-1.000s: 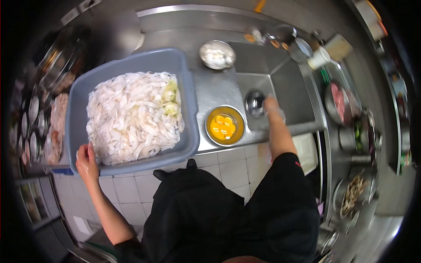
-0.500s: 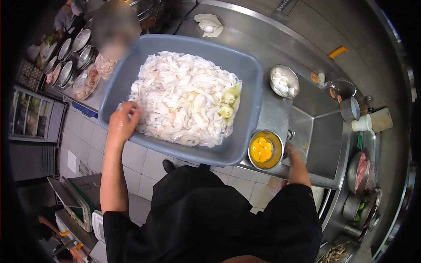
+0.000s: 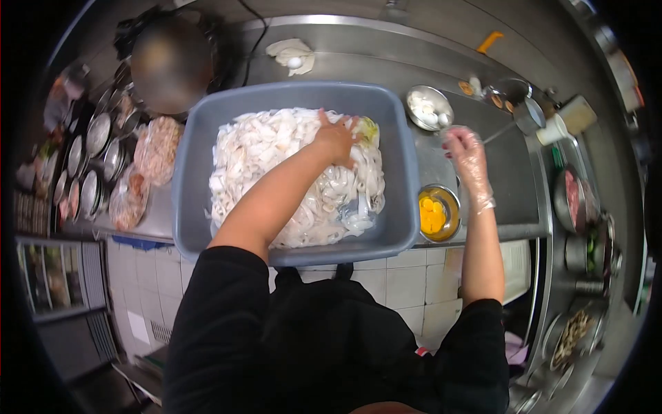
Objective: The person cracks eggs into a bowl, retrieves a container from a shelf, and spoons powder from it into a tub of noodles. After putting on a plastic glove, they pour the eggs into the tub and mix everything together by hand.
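A large grey tub [image 3: 296, 259] holds a heap of wet white strips [image 3: 289, 152], with a yellow-green patch at its right end. My left hand [image 3: 336, 141] lies on the strips near that patch, bare, its fingers spread. In a clear plastic glove, my right hand [image 3: 469, 155] is raised to the right of the tub, fingers curled; whether it holds anything is too small to tell. It hovers between a steel bowl of whole eggs and shells [image 3: 429, 108] and a metal bowl of yolks [image 3: 439, 212].
A sink [image 3: 514, 179] lies to the right. Bagged food [image 3: 158, 150] and metal bowls [image 3: 98, 134] stand at the left. A cloth with an egg [image 3: 291, 56] is behind the tub. Pans of food line the far right.
My left hand has moved from the tub's left edge to the right part of the strips. My right hand has risen from beside the yolk bowl towards the egg bowl. The view has shifted.
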`<action>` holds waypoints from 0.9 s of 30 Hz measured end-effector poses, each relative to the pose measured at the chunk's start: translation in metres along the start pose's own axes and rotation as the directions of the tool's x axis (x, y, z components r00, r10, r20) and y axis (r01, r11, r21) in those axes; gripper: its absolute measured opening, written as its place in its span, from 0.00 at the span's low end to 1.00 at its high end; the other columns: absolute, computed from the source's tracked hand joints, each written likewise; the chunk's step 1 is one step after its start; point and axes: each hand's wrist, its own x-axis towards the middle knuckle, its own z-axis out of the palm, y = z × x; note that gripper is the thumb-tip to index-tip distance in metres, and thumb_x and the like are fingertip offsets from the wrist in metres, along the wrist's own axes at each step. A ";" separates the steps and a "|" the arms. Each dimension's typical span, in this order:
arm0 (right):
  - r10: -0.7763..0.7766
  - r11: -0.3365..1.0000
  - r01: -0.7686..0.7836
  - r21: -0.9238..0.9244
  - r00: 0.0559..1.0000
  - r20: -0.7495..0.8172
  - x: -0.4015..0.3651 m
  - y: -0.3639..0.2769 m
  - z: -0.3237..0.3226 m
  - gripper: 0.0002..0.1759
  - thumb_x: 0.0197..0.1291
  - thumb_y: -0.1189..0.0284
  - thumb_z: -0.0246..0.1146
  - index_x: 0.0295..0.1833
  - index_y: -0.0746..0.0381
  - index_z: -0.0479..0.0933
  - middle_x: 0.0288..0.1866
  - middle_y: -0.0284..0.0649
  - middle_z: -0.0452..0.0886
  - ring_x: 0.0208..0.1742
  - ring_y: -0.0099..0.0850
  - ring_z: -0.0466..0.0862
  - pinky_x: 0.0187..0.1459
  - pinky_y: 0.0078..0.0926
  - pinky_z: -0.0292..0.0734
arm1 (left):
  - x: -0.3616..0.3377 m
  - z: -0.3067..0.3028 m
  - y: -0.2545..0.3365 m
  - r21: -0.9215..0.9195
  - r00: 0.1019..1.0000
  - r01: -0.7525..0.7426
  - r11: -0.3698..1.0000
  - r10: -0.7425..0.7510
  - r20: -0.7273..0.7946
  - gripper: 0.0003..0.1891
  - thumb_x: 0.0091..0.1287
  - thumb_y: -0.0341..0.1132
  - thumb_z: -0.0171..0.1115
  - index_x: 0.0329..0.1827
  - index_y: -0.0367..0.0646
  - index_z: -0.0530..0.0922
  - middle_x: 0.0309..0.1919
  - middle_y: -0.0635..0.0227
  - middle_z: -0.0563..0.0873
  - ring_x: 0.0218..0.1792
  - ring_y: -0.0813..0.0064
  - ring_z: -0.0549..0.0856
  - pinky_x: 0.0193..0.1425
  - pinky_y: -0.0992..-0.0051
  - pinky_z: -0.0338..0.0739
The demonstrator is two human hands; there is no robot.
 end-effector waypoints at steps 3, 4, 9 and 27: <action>0.045 0.999 -0.045 -0.022 0.999 0.017 -0.047 -0.055 0.045 0.10 0.69 0.68 0.64 0.48 0.62 0.81 0.37 0.33 0.82 0.41 0.23 0.81 0.48 0.25 0.78 | 0.003 0.003 -0.022 -0.031 0.989 0.069 0.997 -0.064 0.131 0.39 0.59 0.63 0.66 0.72 0.53 0.75 0.76 0.61 0.70 0.77 0.57 0.65 0.75 0.39 0.60; 0.027 0.986 -0.009 -0.169 0.994 0.102 -0.057 -0.072 0.059 0.12 0.67 0.68 0.65 0.51 0.63 0.81 0.44 0.39 0.84 0.47 0.30 0.83 0.54 0.29 0.78 | -0.002 0.006 -0.032 -0.034 0.990 0.055 0.998 -0.050 0.130 0.39 0.59 0.63 0.66 0.72 0.53 0.75 0.76 0.61 0.70 0.77 0.57 0.65 0.75 0.39 0.60; -0.134 0.722 0.429 -0.543 0.857 0.498 -0.065 -0.110 0.126 0.33 0.61 0.62 0.71 0.68 0.66 0.72 0.65 0.51 0.78 0.61 0.39 0.82 0.59 0.32 0.79 | -0.083 0.022 -0.095 -0.096 0.989 -0.062 0.993 0.074 0.130 0.37 0.60 0.61 0.65 0.68 0.49 0.78 0.70 0.60 0.76 0.68 0.59 0.77 0.69 0.54 0.73; 0.172 0.662 -0.618 0.425 0.676 0.716 -0.010 -0.086 0.336 0.32 0.60 0.61 0.70 0.64 0.70 0.76 0.60 0.49 0.82 0.57 0.37 0.82 0.58 0.31 0.78 | -0.134 0.119 -0.131 -0.844 0.976 0.046 0.534 -0.205 -0.076 0.29 0.59 0.46 0.71 0.63 0.46 0.81 0.60 0.58 0.85 0.62 0.58 0.82 0.66 0.65 0.75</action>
